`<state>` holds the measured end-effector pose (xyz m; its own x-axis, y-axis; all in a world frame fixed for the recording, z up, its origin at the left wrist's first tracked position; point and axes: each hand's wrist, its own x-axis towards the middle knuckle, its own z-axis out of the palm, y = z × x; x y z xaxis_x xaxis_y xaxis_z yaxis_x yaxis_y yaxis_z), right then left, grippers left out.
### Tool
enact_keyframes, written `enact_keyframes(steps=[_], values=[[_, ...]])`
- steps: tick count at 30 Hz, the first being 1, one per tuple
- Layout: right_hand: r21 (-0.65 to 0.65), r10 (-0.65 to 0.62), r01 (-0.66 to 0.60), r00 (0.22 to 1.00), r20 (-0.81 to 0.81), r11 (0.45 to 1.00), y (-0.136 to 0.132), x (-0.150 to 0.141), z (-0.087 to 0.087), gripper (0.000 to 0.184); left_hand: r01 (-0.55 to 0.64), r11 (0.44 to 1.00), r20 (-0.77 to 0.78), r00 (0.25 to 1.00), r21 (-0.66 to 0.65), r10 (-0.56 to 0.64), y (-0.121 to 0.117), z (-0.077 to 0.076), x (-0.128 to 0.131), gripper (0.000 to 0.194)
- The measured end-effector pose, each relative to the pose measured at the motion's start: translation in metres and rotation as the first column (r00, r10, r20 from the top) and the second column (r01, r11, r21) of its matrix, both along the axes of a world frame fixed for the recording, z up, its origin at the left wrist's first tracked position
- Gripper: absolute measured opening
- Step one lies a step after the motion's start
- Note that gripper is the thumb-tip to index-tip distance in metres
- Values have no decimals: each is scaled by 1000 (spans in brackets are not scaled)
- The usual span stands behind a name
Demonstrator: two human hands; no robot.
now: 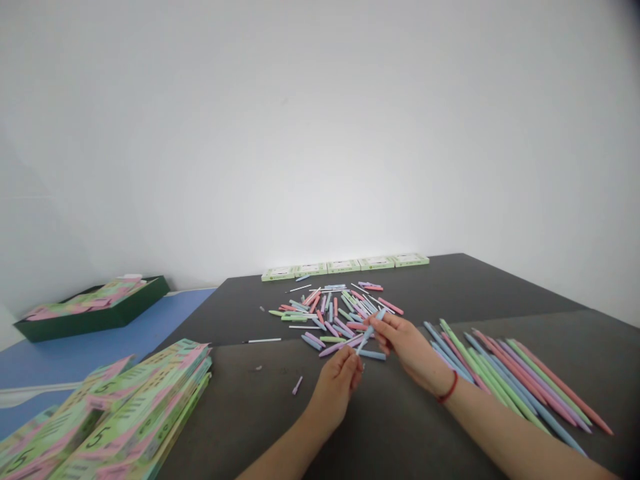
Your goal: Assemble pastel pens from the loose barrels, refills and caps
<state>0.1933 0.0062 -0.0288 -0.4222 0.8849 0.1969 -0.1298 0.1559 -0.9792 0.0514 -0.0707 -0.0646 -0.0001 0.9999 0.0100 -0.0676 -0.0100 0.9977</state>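
Both my hands are over a dark table (280, 427), at the near edge of a loose pile of pastel pen parts (336, 312). My right hand (407, 345), with a red band on its wrist, pinches the upper end of a light blue pen (370, 331). My left hand (340, 381) has its fingertips at the lower end of the same pen. The pen is tilted, its tip pointing up and right. A row of long assembled pens (520, 380) in blue, green, pink and purple lies to the right of my right forearm.
Stacked green-and-pink printed cards (120, 413) lie at the near left. A dark green tray (95, 313) with more cards sits on a blue surface at far left. Several flat green boxes (345, 265) line the table's far edge. A small purple piece (297, 385) lies by my left hand.
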Motion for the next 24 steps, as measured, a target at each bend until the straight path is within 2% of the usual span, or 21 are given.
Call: enact_keyframes(steps=[4, 7, 9, 12, 14, 17, 20, 24], values=[[34, -64, 65, 998, -24, 997, 6, 8, 12, 37, 0, 1000, 48, 999, 6, 0, -1, 3, 0, 36], [70, -77, 75, 997, 26, 995, 9, 11, 18, 39, -10, 1000, 91, 996, 20, 8, -3, 3, 0, 37], [110, -94, 83, 991, 98, 990, 11, 11, 16, 44, -17, 999, 125, 992, 36, 12, -3, 3, 0, 38], [182, -95, 42, 951, 295, 982, 10, 7, 2, 47, -55, 996, 197, 980, 77, 39, -2, 4, -2, 37], [239, -91, -27, 879, 468, 971, 7, 4, -11, 38, -110, 988, 261, 962, 109, 78, 1, 8, -7, 36], [324, -149, -114, 715, 683, 939, -2, -2, -28, 24, -209, 966, 359, 922, 151, 143, 7, 20, -21, 32], [392, -251, -147, 558, 791, 908, -9, -9, -29, 9, -311, 932, 441, 874, 185, 204, 14, 30, -42, 30], [452, -330, -206, 441, 835, 868, -9, -31, -12, 31, -433, 880, 503, 815, 196, 289, 21, 28, -62, 26]])
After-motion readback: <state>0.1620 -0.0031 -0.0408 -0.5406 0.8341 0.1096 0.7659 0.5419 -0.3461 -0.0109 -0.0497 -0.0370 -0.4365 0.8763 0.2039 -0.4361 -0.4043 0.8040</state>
